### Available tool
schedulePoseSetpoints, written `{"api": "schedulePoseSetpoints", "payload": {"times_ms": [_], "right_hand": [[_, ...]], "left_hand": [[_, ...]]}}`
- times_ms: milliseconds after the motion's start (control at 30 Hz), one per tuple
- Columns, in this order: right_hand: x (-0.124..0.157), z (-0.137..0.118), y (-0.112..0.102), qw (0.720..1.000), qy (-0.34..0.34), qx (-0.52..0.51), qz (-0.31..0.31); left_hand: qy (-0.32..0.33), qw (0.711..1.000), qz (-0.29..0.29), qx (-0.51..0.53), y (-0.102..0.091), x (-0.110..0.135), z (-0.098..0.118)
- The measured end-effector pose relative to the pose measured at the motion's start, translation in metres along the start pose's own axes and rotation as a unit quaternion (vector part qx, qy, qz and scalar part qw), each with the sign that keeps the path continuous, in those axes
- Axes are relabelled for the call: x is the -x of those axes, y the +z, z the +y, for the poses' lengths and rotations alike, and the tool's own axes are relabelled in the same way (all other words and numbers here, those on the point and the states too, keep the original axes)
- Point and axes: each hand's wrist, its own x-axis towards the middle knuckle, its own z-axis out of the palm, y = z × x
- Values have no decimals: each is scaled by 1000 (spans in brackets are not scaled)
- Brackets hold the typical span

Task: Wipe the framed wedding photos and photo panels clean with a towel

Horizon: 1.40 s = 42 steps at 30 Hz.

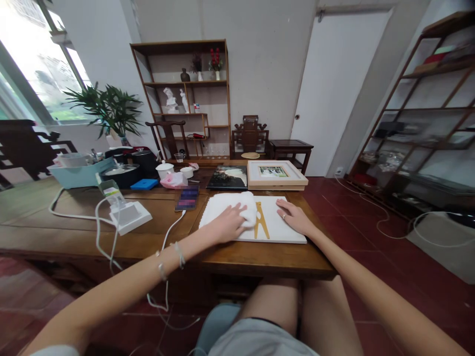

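My left hand [230, 222] lies on a folded white cloth [218, 202], fingers spread across its top. The cloth covers the left part of a flat white board [284, 232] near the table's front edge. My right hand [295, 217] rests flat on the board's right side, fingers stretched out, a ring on one of them. Between the hands, a yellow shape like a letter A [261, 222] shows on the board; I cannot tell whether it is printed or a separate piece. Whatever lies under the cloth is hidden.
Behind the board are a dark picture book [228, 178] and a light wooden frame [276, 173]. A phone [187, 198] with a white cable lies to the left. Farther left stand a white charging stand [129, 217], a blue box [144, 184] and a light-blue bin [79, 173].
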Motion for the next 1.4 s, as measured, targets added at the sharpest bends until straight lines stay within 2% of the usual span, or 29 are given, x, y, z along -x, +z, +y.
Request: {"api": "schedulePoseSetpoints", "payload": {"times_ms": [133,233,367,600,667,767,867,1033,1100,1167,1267,1400], "right_hand": [[1,-3,-1,1000,-2,15,-2],[1,-5,-2,1000,1,12,1],[1,-5,-2,1000,5,5,4],[1,-5,-2,1000,3,11,-3],[1,-6,-2,1000,4,15,-4],[1,-6,-3,1000,7,17,-3],[0,-6,-2,1000,6,19,-6],[0,-6,-2,999,2,38,-10],[0,-6,-1,999,0,42,-10],[0,-7,-1,999,1,42,-8],[0,-7,-1,999,6,34,-5],[0,-6,-1,1000,4,27,-7]], "left_hand": [[5,999,-27,-23,-15,35,40],[20,999,-36,-18,-20,45,48],[11,999,-29,14,-16,29,28],[-38,998,-35,43,1,-36,-34],[-53,998,-23,32,4,-50,-41],[-72,997,-7,14,4,-55,-37],[-71,997,-5,1,-1,-38,-18],[-20,1000,-10,-17,-21,25,26],[-11,999,-28,-12,-28,42,35],[-20,999,-48,-3,-32,46,36],[-43,998,-47,16,-31,26,20],[-65,997,-6,36,-23,-24,-12]]}}
